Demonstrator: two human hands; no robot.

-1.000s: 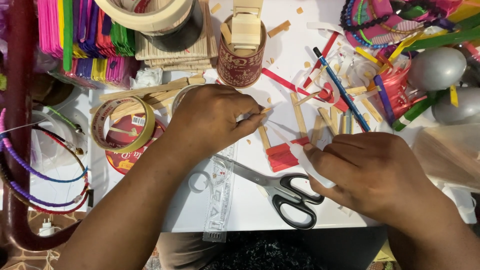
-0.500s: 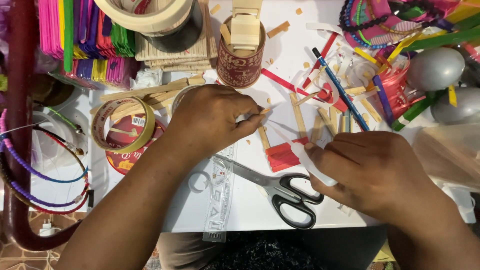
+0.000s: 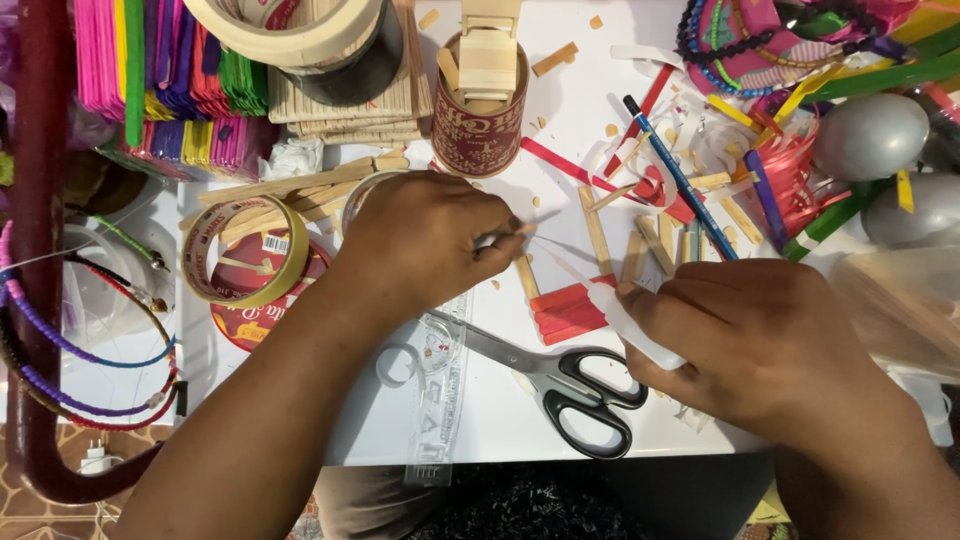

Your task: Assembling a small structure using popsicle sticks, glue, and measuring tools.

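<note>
My left hand [image 3: 425, 245] pinches a small pale wooden stick piece [image 3: 512, 234] between thumb and fingers above the white table [image 3: 500, 410]. My right hand [image 3: 765, 335] grips a white glue bottle [image 3: 632, 325], its thin nozzle aimed up and left toward that piece. Red stick pieces [image 3: 568, 308] lie side by side just under the nozzle. Black-handled scissors [image 3: 560, 380] lie shut below both hands.
A dark red cylinder can [image 3: 480, 115] holding a small wooden model stands at the back. Tape rolls [image 3: 240, 250], coloured craft sticks [image 3: 170, 75], plain sticks, a blue pencil [image 3: 680, 180], a clear ruler [image 3: 435, 420], beads and grey balloons [image 3: 870, 135] crowd the edges.
My right hand with the glue bottle has shifted slightly, the nozzle staying pointed toward the stick piece in my left hand. The left hand has barely moved.
</note>
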